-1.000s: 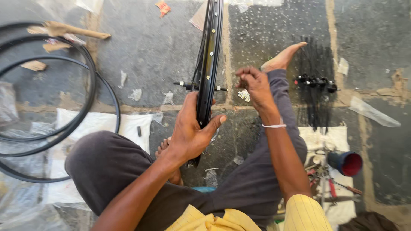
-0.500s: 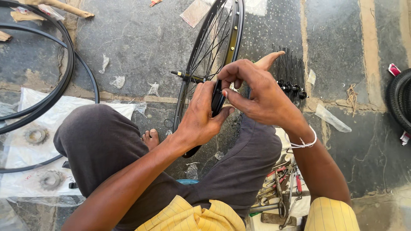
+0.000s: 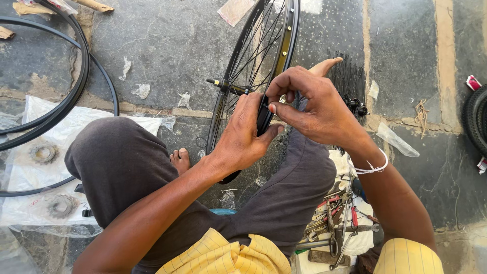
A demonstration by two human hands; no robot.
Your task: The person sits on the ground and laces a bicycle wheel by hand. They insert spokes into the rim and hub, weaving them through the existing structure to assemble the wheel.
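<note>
Head view looks down on a seated person with a black spoked wheel [image 3: 253, 66] standing upright on its rim between the knees, on a stone floor [image 3: 167, 45]. Its left hand [image 3: 243, 134] is clamped on the near part of the rim, thumb on one side and fingers wrapped over the other, holding the wheel steady. Its right hand [image 3: 314, 109] is closed in a pinch against the rim just beside the left one, thumb and forefinger tips together on something too small to make out, likely a spoke end or nipple. The step in hand looks like fitting or turning a spoke at the rim; the next move would call for a fine twist of those fingertips while the left hand keeps the rim from rolling, and a slip could drop the small part among the litter. A bundle of loose spokes [image 3: 347, 81] lies on the floor just past the right hand, and tools [image 3: 337, 223] lie on a cloth by the right knee; sprockets [image 3: 43, 152] sit on plastic sheet at the left, near bare rims [image 3: 81, 66]. Against half a second ago, both hands sit at much the same spot on the rim; the view has shifted a little, and the right fingers are drawn tighter.
</note>
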